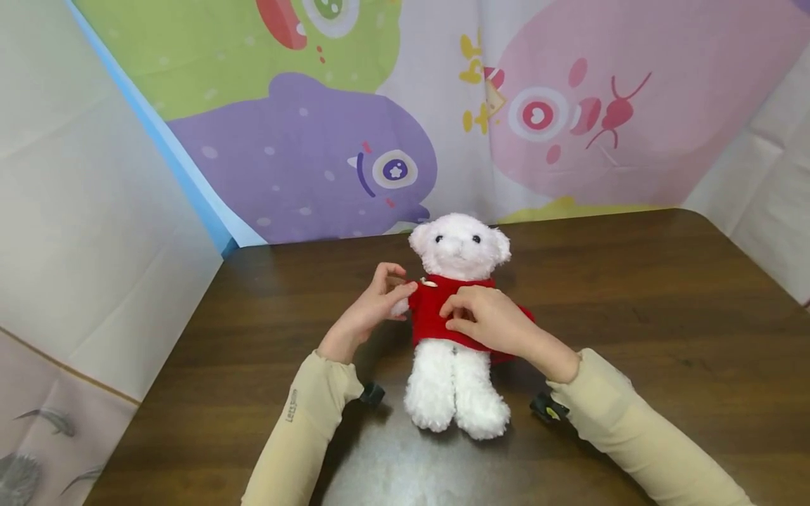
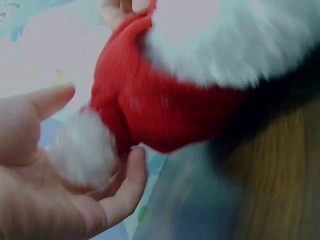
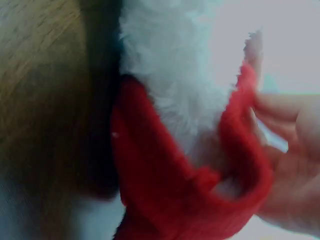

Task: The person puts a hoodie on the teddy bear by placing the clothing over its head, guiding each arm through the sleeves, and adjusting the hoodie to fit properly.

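A white plush bear (image 1: 457, 390) sits or lies face-up on the table, legs toward me. It has a red knitted top (image 1: 436, 316) on its body, with a small pale fastening (image 1: 428, 282) near the neck. My left hand (image 1: 378, 299) is around the bear's paw (image 2: 86, 147) at the cuff; its thumb stands apart from the paw and its fingers curve loosely beneath. My right hand (image 1: 490, 320) pinches the front of the red top. In the right wrist view the red cloth (image 3: 245, 145) gapes at its edge, with white fur (image 3: 170, 60) showing inside.
A brown wooden table (image 1: 633, 302) lies under the bear. Behind it hangs a cartoon-print backdrop (image 1: 304, 161), with pale cloth walls (image 1: 114, 176) on both sides. Black wrist cameras (image 1: 372, 394) hang below both cuffs, close to the bear's legs.
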`<state>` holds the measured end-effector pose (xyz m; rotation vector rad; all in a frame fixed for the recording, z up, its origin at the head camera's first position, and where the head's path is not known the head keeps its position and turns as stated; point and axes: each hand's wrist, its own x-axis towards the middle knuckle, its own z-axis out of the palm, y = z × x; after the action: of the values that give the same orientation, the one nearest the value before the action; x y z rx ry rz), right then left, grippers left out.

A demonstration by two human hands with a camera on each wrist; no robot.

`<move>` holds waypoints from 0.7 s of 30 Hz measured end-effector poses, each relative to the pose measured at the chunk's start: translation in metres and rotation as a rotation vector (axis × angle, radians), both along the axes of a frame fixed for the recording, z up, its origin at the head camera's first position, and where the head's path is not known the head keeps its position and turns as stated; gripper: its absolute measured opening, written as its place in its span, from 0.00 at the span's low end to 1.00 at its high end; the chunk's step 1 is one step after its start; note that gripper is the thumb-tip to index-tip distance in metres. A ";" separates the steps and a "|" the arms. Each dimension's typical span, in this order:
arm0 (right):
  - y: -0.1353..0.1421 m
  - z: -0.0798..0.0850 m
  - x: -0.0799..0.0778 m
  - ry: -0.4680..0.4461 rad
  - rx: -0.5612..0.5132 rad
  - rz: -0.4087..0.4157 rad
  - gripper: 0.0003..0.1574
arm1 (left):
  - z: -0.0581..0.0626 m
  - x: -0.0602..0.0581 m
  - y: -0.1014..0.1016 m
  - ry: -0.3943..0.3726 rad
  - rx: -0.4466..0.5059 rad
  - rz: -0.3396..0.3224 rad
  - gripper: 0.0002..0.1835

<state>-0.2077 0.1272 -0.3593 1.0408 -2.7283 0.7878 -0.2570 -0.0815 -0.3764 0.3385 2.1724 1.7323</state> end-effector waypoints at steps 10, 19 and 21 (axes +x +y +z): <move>0.003 0.003 0.006 -0.045 0.170 0.259 0.12 | -0.008 0.001 0.009 0.043 -0.025 0.171 0.10; 0.035 0.025 -0.008 -0.108 -0.116 -0.173 0.12 | -0.001 -0.001 -0.005 -0.022 -0.124 0.131 0.09; 0.043 0.027 -0.011 -0.227 -0.060 -0.317 0.23 | 0.001 -0.002 -0.009 -0.004 -0.172 0.106 0.08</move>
<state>-0.2184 0.1705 -0.3323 0.5130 -2.9275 0.9728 -0.2587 -0.0910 -0.3754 0.1789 2.3551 1.5813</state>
